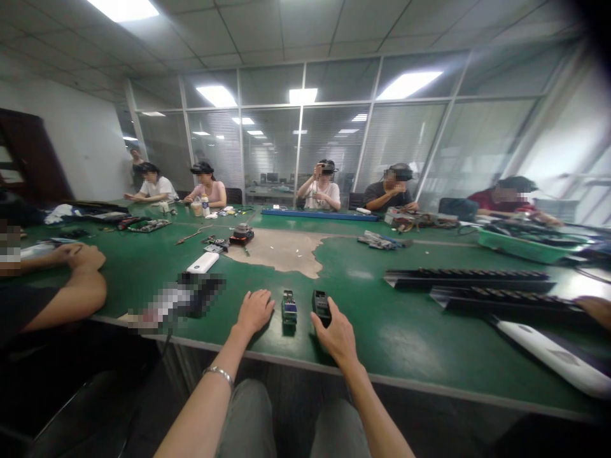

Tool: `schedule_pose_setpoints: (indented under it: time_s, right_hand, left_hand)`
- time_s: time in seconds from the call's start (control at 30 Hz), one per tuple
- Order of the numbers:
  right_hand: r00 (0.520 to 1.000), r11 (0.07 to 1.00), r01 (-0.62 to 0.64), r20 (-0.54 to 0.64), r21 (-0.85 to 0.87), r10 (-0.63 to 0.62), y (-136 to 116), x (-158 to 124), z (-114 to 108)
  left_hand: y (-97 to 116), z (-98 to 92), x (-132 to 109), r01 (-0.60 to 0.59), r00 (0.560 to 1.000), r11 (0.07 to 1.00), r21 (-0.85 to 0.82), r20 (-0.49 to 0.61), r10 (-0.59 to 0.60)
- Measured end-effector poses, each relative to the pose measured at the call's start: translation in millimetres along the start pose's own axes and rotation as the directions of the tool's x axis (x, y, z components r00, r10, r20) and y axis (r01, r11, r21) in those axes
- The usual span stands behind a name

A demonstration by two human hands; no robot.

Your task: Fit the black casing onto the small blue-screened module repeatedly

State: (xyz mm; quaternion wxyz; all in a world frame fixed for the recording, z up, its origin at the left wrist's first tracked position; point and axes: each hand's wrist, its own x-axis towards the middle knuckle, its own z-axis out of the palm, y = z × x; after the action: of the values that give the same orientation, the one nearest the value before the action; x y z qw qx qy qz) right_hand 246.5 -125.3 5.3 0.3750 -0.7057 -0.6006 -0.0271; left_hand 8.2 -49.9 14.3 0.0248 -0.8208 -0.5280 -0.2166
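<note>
My left hand (254, 310) rests palm down on the green table (382, 331) near its front edge, fingers curled loosely and holding nothing. Just to its right stands a small circuit module with a blue-green board (289, 308), free of both hands. My right hand (337, 331) grips a small black box-like part (321, 304) with its fingertips, right beside the module. A silver bracelet (218, 373) circles my left wrist.
A white power bank (203, 263) and a blurred object (176, 302) lie to the left. Long black rails (470, 280) and a white tube (554, 356) lie to the right. A co-worker's arms (71, 280) rest at the left. Several people sit along the far side.
</note>
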Motion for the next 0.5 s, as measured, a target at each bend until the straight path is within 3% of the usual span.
schedule_pose_setpoints:
  time_s: [0.17,0.23,0.37,0.5]
  right_hand:
    - [0.985,0.967,-0.168,0.006,0.19,0.17,7,4,-3]
    - [0.99,0.975,-0.143,0.029,0.168,0.141,9,4,-1]
    - [0.999,0.999,0.027,0.04,0.016,-0.028,11,3,4]
    - [0.997,0.998,0.042,0.059,-0.049,-0.039,13,2,8]
  left_hand:
    - [0,-3.4,4,0.05,0.995,0.998,-0.037,0.084,-0.047]
    - [-3,-6.4,1,0.019,0.989,0.998,-0.064,0.146,-0.009]
    - [-7,-13.2,-8,-0.079,0.959,0.988,-0.134,0.262,0.112]
    - [-4,-15.9,-13,-0.13,0.947,0.98,-0.151,0.274,0.168]
